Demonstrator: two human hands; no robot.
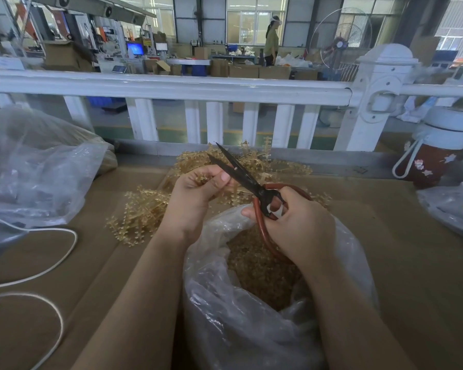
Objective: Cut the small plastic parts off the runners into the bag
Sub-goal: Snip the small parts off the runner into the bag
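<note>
The runner [206, 180], studded with small amber parts, is pinched in the curled fingers of the left hand [195, 190] above the open bag [251, 303]. The right hand [294, 222] grips one pair of scissors [241, 174], blades parted. Judged step: mid-cut. Next, the blades must close at a part's stem, over the bag. One bag receives parts; a heap of uncut runners [145, 209], too tangled to count, lies behind.

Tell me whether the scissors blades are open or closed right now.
Open. The two dark blades of the scissors spread apart into a narrow V at the tips, above the runner held in the left hand; the right hand grips the red handles.
</note>
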